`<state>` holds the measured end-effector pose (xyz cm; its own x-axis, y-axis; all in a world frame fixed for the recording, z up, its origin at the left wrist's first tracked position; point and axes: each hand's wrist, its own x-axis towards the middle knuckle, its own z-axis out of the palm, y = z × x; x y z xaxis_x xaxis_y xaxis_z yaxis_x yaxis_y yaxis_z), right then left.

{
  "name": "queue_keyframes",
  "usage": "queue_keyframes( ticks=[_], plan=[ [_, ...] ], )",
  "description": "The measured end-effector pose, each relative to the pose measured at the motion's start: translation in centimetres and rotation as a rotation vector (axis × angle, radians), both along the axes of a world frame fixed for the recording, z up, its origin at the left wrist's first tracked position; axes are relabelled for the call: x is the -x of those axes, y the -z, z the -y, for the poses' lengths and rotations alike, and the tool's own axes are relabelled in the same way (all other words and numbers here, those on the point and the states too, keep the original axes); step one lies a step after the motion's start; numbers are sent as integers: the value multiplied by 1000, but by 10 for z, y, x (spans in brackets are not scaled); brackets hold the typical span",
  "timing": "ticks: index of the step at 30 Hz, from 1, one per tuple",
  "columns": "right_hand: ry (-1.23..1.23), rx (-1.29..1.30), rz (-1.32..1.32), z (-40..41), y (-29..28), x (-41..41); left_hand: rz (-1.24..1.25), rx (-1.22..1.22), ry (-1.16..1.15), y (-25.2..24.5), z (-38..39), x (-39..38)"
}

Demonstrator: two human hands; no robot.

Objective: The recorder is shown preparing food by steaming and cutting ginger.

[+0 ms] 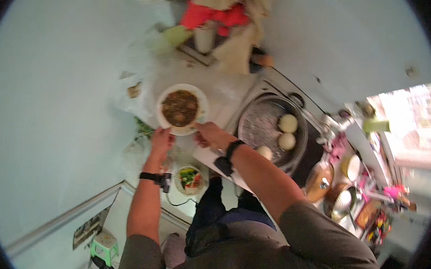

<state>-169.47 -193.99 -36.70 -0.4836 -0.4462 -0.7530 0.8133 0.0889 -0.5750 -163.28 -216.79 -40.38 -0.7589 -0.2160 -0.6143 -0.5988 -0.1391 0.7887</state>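
Observation:
A white bowl [202,97] of brown, chunky cooked food [180,107] is held level in front of me over the pale countertop. My left hand [162,140] grips its near rim on the left. On the near right side of the same rim, my right hand [212,134] has its fingers closed. Both wrists wear dark straps with small devices. Right of the bowl stands a wide metal steamer pot [304,142] with a perforated rack [256,125]. Several round pale buns [288,123] lie in it; my right forearm partly hides one.
Below my left wrist is a basket [201,185] of cut vegetables. At the far end of the counter lie cloths, red material [213,15] and a tray. A pan [338,197], lids and utensils crowd the right. A green stool [104,245] stands at lower left.

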Motion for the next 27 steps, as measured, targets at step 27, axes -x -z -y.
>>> queue_keyframes(
  ticks=[27],
  plan=[
    [204, -476, -1009, -355, -258, -297, -39, 82, 844, -197, -233, -94]
  ],
)
